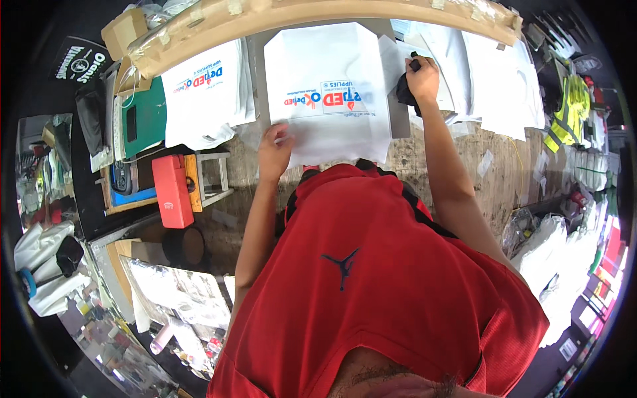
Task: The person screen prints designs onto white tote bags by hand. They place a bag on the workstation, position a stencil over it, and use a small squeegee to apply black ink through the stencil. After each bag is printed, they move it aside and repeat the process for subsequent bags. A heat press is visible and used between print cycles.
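Observation:
A white printed sheet (pixel 325 66) with slanted far corners lies in front of me on a grey board (pixel 399 119). Its print is blue and red, and its near edge hangs over the board. My left hand (pixel 275 152) is beside the sheet's near left edge, fingers loosely bent and apart, slightly blurred, with nothing seen in them. At the board's right side, my right hand (pixel 423 81) is closed around a black object (pixel 415 64). Dark material (pixel 405 91) shows below that hand; the fingers hide much of it, and I cannot make out its kind.
Stacked white printed sheets (pixel 202 93) lie left of the board, and more white sheets (pixel 494 79) lie right. A long cardboard box (pixel 318 25) spans the far side. A red case (pixel 172 192) and a green folder (pixel 146 119) are at left. A yellow safety vest (pixel 569 113) hangs at right.

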A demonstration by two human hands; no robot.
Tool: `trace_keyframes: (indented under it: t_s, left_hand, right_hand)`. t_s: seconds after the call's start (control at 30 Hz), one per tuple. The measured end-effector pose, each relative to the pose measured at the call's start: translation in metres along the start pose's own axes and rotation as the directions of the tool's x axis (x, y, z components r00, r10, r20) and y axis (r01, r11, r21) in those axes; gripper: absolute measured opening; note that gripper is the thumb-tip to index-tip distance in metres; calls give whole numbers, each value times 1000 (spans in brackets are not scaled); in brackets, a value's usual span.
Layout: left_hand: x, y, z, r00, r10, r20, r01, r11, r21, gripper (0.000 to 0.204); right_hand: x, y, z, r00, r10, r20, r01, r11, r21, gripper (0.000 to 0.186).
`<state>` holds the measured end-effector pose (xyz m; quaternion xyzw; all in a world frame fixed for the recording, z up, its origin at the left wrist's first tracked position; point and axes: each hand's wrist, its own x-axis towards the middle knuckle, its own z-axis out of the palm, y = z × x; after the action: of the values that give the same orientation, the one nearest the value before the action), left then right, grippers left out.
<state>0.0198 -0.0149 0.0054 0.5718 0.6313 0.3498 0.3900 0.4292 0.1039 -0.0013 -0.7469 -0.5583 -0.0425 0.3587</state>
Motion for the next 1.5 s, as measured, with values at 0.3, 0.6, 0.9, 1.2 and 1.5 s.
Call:
trace_keyframes:
  t_s: [0.3, 0.6, 0.9, 1.2, 1.5]
  left_hand:
    - [1, -13, 1, 998, 64, 1, -64, 998, 6, 34]
    - [-29, -72, -24, 918, -217, -331, 147, 964, -223, 35]
    - [-64, -124, -8, 904, -376, 205, 423, 706, -569, 37]
    - [-88, -80, 12, 823, -467, 323, 491, 303, -817, 41]
    - [-92, -94, 55, 780, -331, 531, 573, 34, -819, 28]
  right_hand:
    - [-7, 84, -44, 952, 302, -43, -303, 953, -12, 31]
    - [-35, 224, -140, 637, 596, 490, -313, 780, -542, 61]
    - [5, 144, -138, 689, 285, 667, -270, 954, -130, 59]
    - [19, 183, -31, 800, 252, 545, -68, 940, -334, 72]
    - [-190, 301, -36, 276, 291, 916, 814, 436, -383, 46]
